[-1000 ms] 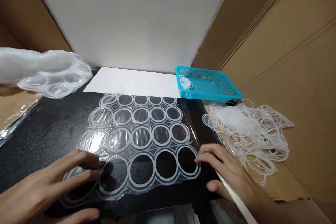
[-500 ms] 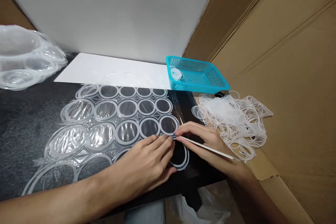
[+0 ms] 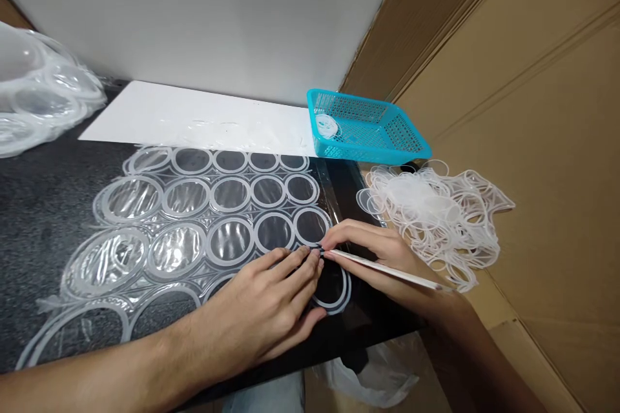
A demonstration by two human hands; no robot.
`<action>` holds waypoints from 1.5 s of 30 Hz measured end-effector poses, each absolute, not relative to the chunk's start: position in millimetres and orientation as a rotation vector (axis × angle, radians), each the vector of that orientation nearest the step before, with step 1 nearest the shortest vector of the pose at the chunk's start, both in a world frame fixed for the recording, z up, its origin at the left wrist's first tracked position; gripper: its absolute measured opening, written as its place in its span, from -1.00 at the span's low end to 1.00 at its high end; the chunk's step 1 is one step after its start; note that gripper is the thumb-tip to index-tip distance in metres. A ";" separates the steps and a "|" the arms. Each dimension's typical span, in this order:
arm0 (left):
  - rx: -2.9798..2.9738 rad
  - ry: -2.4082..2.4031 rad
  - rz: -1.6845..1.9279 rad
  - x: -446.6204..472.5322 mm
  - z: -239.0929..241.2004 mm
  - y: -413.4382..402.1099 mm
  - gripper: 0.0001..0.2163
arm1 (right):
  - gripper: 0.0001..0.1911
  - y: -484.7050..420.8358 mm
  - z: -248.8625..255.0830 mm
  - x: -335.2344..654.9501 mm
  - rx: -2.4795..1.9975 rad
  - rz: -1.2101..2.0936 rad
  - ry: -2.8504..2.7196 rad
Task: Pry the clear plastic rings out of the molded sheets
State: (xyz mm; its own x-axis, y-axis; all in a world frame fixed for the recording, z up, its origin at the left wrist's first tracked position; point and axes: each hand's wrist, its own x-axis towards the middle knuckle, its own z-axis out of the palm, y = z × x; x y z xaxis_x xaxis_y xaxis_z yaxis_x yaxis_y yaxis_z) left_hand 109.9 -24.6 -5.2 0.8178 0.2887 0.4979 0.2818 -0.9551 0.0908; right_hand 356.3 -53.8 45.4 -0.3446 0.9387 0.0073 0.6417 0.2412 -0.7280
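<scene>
A clear plastic sheet with rows of frosted rings [image 3: 230,242] lies on the dark tabletop. My left hand [image 3: 276,300] rests on its near right part, fingers stretched side by side and thumb apart. Its fingertips press at the joint between two rings in the rightmost column. In my right hand [image 3: 378,255] is a thin white stick-like tool [image 3: 387,269], pinched between thumb and fingers. The tool's tip meets the sheet right by my left fingertips; the exact contact is too small to make out. My left hand and forearm hide part of the nearest row.
A turquoise basket [image 3: 372,153] with some thin white rings [image 3: 327,126] stands at the back right. Right of my right hand lies a tangled heap of ring-shaped plastic scraps [image 3: 431,213]. A white board [image 3: 203,119] lies at the back, and bundled clear plastic [image 3: 46,90] at the left.
The view has shifted slightly, so the sheet's far rows and the basket sit higher in the picture. Both hands stay at nearly the same spot on the sheet, the tool still held.
</scene>
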 end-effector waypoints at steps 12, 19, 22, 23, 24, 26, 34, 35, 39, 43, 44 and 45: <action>2.809 0.463 0.735 107.1 -6.5 -23.5 -0.47 | -0.76 -54.6 30.6 352.0 -1.311 0.376 -2.489; 2.726 0.467 0.682 108.6 -6.1 -22.4 -0.36 | -0.75 -51.9 20.7 348.9 -1.235 0.179 -2.437; 2.714 0.460 0.695 108.8 -5.8 -23.4 -0.36 | -0.72 -40.9 26.1 343.2 -1.384 0.211 -2.116; 2.714 0.461 0.700 109.0 -5.4 -23.4 -0.38 | -0.73 -34.1 28.0 341.4 -1.450 0.235 -1.972; 2.716 0.464 0.700 109.2 -4.8 -23.2 -0.40 | -0.76 -25.9 29.9 340.1 -1.496 0.265 -1.824; 2.723 0.469 0.681 109.8 -3.3 -22.2 -0.43 | -0.83 -7.1 34.5 340.5 -1.510 0.322 -1.571; 2.775 0.445 0.664 107.0 -3.3 -20.3 -0.49 | -0.83 -4.2 67.5 408.3 -1.794 0.140 -1.357; 2.798 0.438 0.666 106.4 -3.6 -20.5 -0.51 | -0.85 -14.3 70.4 421.3 -1.909 0.054 -1.381; 2.877 0.436 0.669 106.0 -0.3 -21.4 -0.53 | -0.82 -56.3 77.1 458.1 -2.206 -0.150 -1.471; 2.905 0.407 0.755 100.2 11.3 -21.6 -0.62 | -0.77 -84.2 76.5 450.7 -2.177 -0.325 -1.553; 2.914 0.419 0.791 96.0 13.9 -21.7 -0.66 | -0.77 -88.4 74.5 441.0 -2.157 -0.359 -1.525; 2.924 0.441 0.827 90.6 15.9 -21.9 -0.68 | -0.77 -91.5 71.8 428.4 -2.128 -0.352 -1.510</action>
State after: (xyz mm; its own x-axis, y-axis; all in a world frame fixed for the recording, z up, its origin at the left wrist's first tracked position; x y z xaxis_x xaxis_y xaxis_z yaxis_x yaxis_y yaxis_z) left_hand 90.6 -21.9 15.9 0.8141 0.2921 0.5019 0.2539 -0.9563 0.1448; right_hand 428.4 -91.5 71.8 0.3502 0.8033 0.4817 0.9335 -0.2573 -0.2496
